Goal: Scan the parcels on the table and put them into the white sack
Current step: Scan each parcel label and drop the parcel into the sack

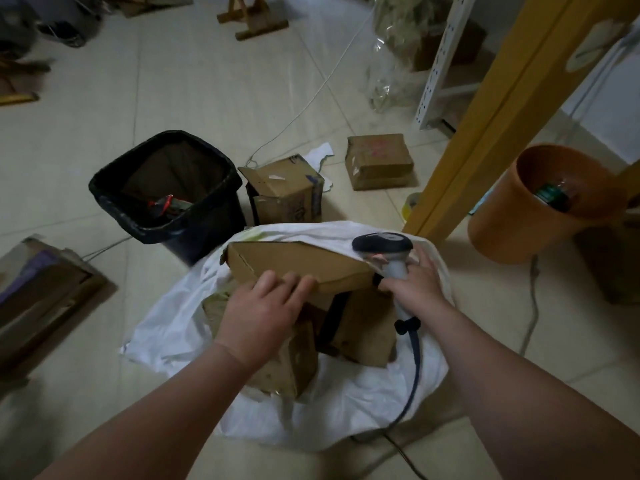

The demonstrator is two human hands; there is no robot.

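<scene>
Left hand (266,306) fingers flat on creased brown parcel (298,263) (over white sack (346,403)), right hand (415,285) fingers gripping scanner (381,242)

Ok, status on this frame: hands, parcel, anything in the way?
Left hand rests on the box at the sack mouth. Right hand grips the scanner. Other boxes already inside; nothing blocking.
</scene>
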